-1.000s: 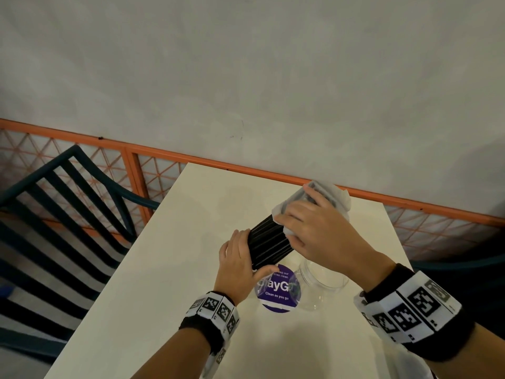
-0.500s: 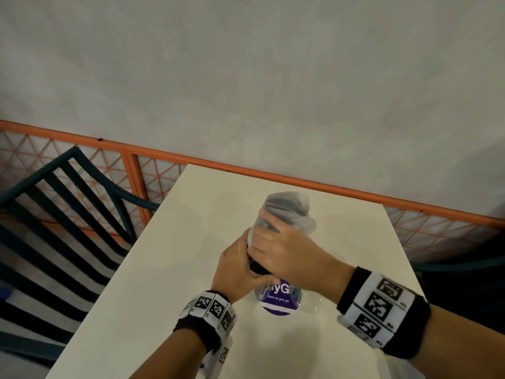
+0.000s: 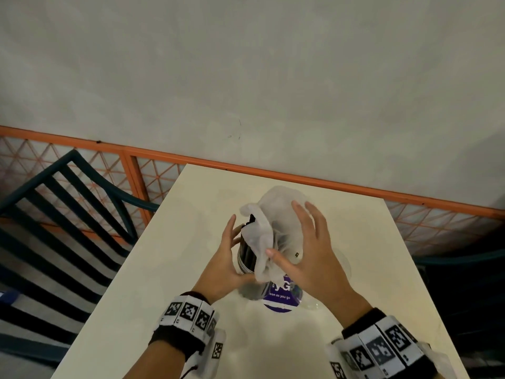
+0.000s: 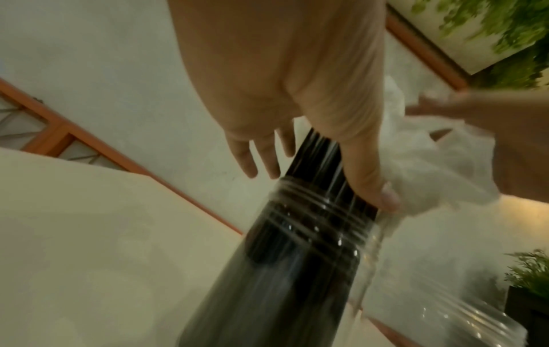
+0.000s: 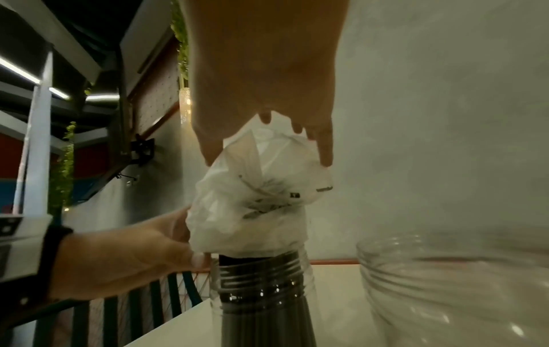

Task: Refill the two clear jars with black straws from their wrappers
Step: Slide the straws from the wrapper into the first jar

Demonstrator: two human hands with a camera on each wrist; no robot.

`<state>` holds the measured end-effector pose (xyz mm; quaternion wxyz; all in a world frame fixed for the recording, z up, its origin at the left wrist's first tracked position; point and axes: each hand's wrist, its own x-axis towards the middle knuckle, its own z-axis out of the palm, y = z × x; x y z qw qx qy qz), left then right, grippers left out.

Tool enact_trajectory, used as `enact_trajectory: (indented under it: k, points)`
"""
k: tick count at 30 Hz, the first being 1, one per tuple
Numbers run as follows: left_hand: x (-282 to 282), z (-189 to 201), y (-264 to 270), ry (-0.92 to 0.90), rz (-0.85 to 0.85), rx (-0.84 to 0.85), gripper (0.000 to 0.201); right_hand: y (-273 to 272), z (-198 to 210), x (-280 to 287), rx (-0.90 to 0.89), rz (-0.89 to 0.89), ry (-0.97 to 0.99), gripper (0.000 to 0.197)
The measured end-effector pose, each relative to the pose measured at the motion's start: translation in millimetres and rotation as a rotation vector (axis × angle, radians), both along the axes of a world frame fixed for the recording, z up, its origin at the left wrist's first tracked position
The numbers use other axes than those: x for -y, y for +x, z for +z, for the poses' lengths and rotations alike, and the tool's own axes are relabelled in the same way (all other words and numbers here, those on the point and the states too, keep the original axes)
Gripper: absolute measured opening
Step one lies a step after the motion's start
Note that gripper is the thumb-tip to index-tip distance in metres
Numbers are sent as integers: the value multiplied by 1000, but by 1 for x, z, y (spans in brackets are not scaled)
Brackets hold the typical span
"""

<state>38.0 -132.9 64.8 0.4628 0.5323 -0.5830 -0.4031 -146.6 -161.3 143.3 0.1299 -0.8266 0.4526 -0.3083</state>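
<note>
Bundle of black straws (image 5: 261,305) stands upright in a clear jar (image 4: 300,237) on the white surface (image 3: 169,269); the straw tops stick out above the threaded neck. White plastic wrapper (image 3: 276,214) is bunched over the top of the bundle, partly pulled up, with dark straws showing under its left edge.

Left hand (image 3: 224,258): fingers (image 4: 246,159) straight and relaxed, spread alongside the straws, thumb lying against the bundle just above the jar rim and touching the wrapper's lower edge. No curl round anything.

Right hand (image 3: 308,253): thumb and a fingertip pinch the crumpled wrapper near its lower part; the other fingers are splayed over the wrapper's top. From the right wrist view the fingertips (image 5: 325,152) rest on the bag's crown.

Second clear jar (image 5: 451,286) stands empty just beside the first, on the right-hand side, mouth open. Purple round label (image 3: 282,295) visible low on the filled jar, text partly hidden.

Dark slatted chair (image 3: 68,214) left of the surface, orange lattice railing (image 3: 153,157) behind it against a grey wall.
</note>
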Motion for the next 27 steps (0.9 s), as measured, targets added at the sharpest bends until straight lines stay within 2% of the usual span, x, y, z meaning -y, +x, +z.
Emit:
enact_trajectory:
  k: [3, 6, 9, 14, 17, 20, 23, 25, 27]
  points:
    - [-2, 16, 5, -20, -5, 110, 119, -4, -5, -3, 2, 87, 94, 69]
    - [-3, 40, 3, -109, 67, 199, 110, -2, 9, -3, -21, 103, 68, 56]
    - [-4, 64, -3, -203, 165, 208, 101, -3, 28, -2, -46, 152, 30, 50]
    - [-7, 101, -20, -341, 399, 217, 71, -9, 61, -6, -77, 240, -208, 43]
    - [-13, 115, -26, -450, 469, 322, 47, -15, 82, -17, -63, 268, -247, 45]
    - [-25, 124, -31, -479, 396, 324, 27, -22, 89, -34, -73, 313, -272, 68]
    - [-49, 124, -33, -458, 197, 255, 32, -31, 77, -50, -208, 231, -416, 86]
    - [-71, 119, -36, -369, 164, 200, 34, -38, 65, -63, -251, 107, -470, 87]
    - [-96, 114, -44, -294, 199, 99, 37, -45, 48, -80, -177, -32, -513, 77]
